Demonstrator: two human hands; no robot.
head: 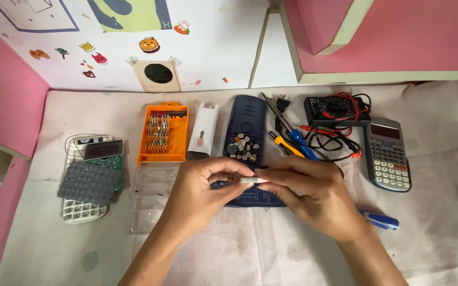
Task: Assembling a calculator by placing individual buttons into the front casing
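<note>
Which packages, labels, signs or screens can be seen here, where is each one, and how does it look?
Calculator: right of table, grey, dark rectangular screen on top.
Multimeter: back right, black box, red and black leads.
Loose display: left, dark rectangle on the opened calculator.
Bit case: centre-left, orange, open.
White package: beside it, upright, narrow.
Stickers: back wall, small, colourful.

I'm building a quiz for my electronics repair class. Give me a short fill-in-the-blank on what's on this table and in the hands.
1. The left hand and right hand together hold a small ____ stick-like part.
2. The screwdriver bit case is ____ in colour.
3. The intact calculator lies at the ____ end of the table.
4. The loose keys rest on a dark ____ casing.

Missing words: white; orange; right; blue
</note>
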